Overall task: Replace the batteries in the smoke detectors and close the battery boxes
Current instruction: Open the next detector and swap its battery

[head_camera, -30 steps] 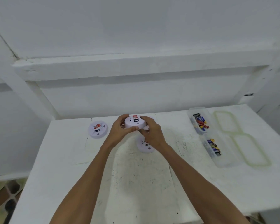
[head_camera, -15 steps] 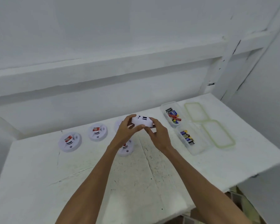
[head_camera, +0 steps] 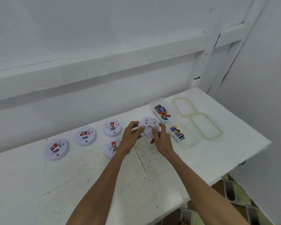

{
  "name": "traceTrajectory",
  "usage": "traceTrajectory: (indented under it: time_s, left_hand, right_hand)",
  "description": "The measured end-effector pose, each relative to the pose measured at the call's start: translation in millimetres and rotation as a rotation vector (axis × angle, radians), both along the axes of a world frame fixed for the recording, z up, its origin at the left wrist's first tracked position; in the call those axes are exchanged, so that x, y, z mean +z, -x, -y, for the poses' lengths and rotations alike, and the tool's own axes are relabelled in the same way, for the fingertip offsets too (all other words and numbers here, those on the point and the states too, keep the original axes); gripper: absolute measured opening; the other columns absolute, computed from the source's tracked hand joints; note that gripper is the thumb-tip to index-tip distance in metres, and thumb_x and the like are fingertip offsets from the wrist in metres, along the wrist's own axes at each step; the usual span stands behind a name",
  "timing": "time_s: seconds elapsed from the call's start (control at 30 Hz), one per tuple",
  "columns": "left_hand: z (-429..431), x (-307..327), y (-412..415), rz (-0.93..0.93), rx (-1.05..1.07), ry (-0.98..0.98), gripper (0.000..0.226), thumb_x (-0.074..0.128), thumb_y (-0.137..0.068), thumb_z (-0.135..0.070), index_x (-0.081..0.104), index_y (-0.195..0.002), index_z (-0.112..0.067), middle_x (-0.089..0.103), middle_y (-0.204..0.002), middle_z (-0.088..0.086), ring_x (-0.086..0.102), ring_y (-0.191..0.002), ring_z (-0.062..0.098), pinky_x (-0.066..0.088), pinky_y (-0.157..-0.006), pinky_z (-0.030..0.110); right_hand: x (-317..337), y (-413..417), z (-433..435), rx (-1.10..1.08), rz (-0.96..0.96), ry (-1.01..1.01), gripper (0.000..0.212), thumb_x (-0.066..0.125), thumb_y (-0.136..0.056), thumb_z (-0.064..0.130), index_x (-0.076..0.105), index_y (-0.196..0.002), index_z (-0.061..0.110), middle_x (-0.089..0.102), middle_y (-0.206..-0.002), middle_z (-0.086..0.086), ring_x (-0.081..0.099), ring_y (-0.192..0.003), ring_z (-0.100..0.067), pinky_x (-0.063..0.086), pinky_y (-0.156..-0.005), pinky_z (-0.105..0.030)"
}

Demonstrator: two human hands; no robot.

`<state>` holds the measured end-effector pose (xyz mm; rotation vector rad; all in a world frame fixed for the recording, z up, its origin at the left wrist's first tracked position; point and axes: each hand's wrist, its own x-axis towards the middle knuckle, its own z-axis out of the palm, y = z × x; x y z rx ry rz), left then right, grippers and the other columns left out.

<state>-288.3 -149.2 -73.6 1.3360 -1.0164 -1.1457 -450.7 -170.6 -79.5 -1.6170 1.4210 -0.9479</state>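
A white round smoke detector (head_camera: pixel 148 126) is held above the table, its back side turned up toward me. My left hand (head_camera: pixel 131 135) grips its left edge with the thumb on the back. My right hand (head_camera: pixel 161 138) grips its right edge with the thumb pressed on the back. Several other white detectors lie face up on the table, each with a red label: one at far left (head_camera: pixel 56 149), one further right (head_camera: pixel 86 135), one behind (head_camera: pixel 112 127), and one (head_camera: pixel 112 148) partly hidden by my left forearm.
Two clear plastic boxes hold loose batteries: the far box (head_camera: pixel 160 111) and the near box (head_camera: pixel 181 135). Their two green-rimmed lids (head_camera: pixel 184 106) (head_camera: pixel 206 126) lie to the right. The white table (head_camera: pixel 71 184) ends close on the right; a wall beam runs behind.
Both hands have turned the held detector over, so its back now faces up. The camera swung left, bringing more detectors into view.
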Motion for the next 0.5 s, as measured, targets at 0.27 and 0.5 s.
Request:
traceTrajectory:
  time_s: [0.27, 0.5]
  left_hand:
    - [-4.2, -13.2, 6.9, -0.284, 0.096, -0.092, 0.036, 0.064, -0.102, -0.033, 0.06, -0.128, -0.008, 0.074, -0.121, 0.015, 0.073, -0.11, 0.031, 0.063, -0.086, 0.044]
    - [-11.1, -31.7, 8.0, -0.292, 0.077, -0.122, 0.034, 0.047, -0.108, -0.017, 0.056, -0.141, -0.011, 0.069, -0.133, 0.014, 0.069, -0.119, 0.029, 0.058, -0.097, 0.042]
  right_hand:
    - [6.0, -10.5, -7.6, -0.007, 0.005, 0.057, 0.055, 0.066, -0.088, 0.044, 0.04, -0.132, 0.022, 0.057, -0.124, 0.005, 0.061, -0.103, -0.01, 0.054, -0.07, -0.013]
    - [2.3, -16.5, -12.2, 0.053, -0.138, 0.046, 0.059, 0.067, -0.081, 0.053, 0.046, -0.13, 0.027, 0.053, -0.134, 0.003, 0.054, -0.117, -0.016, 0.052, -0.092, -0.031]
